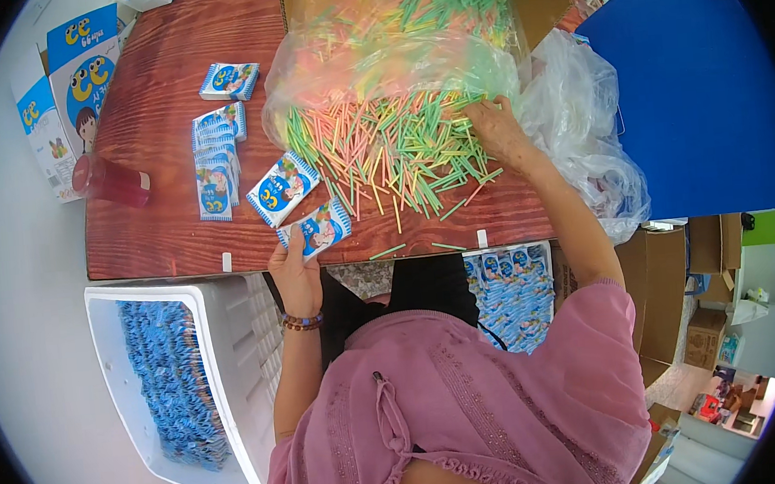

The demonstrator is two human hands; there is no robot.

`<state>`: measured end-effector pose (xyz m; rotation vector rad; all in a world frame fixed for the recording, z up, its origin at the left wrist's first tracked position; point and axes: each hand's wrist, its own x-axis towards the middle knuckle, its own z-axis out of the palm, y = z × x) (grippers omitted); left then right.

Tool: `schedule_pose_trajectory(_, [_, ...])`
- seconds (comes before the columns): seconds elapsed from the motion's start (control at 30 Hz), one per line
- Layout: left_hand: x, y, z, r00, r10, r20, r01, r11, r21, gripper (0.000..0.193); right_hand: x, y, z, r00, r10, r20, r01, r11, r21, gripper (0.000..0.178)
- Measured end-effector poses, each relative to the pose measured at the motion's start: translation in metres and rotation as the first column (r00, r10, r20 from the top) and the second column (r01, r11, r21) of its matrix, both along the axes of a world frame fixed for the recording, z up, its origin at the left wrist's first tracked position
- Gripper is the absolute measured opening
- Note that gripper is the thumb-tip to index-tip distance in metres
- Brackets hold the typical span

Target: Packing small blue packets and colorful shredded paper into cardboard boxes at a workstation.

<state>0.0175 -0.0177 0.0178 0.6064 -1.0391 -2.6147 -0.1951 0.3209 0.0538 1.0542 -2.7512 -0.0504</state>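
In my left hand [297, 276] I hold a small blue-and-white packet [321, 230] by its lower left part, just above the table's near edge. A second blue-and-white packet [281, 188] lies directly beyond it, close to the held one. My right hand [499, 133] rests at the right side of a heap of thin pink, yellow and green sticks [390, 155]. Its fingers are bent and slightly apart, touching the sticks. No stick is visibly gripped there. The heap spills out of a clear plastic bag [392, 73] onto the table.
On the reddish wooden table [157, 87] lie an overlapping row of packets [215, 155], a packet stack [229, 81] and a red-tinted jar [111, 182]. A white foam box [202, 366] of packets stands below left. More packets [512, 291] sit below the table edge. A blue panel [694, 90] stands right.
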Motion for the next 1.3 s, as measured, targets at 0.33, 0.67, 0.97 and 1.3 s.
schedule_pose_trajectory(0.33, [0.003,-0.003,-0.003,0.999,-0.030,-0.020,0.030,1.000,0.006,0.019,0.011,-0.043,0.000,0.527,0.423,0.737,0.726,0.226,-0.649,0.016])
schedule_pose_trajectory(0.67, [0.000,-0.002,0.002,0.999,-0.048,-0.018,0.048,0.999,0.004,0.019,0.021,-0.079,-0.036,0.580,0.687,0.438,0.752,-0.244,-0.612,0.014])
schedule_pose_trajectory(0.97, [-0.039,0.024,0.022,1.000,0.009,0.000,-0.009,0.999,-0.040,0.017,0.054,-0.143,0.025,0.569,0.755,0.326,0.713,-0.255,-0.653,0.022])
schedule_pose_trajectory(1.3, [-0.047,0.030,0.021,0.996,-0.049,-0.071,0.054,0.996,0.070,0.018,0.075,-0.167,0.038,0.666,0.645,0.374,0.552,-0.090,-0.829,0.034])
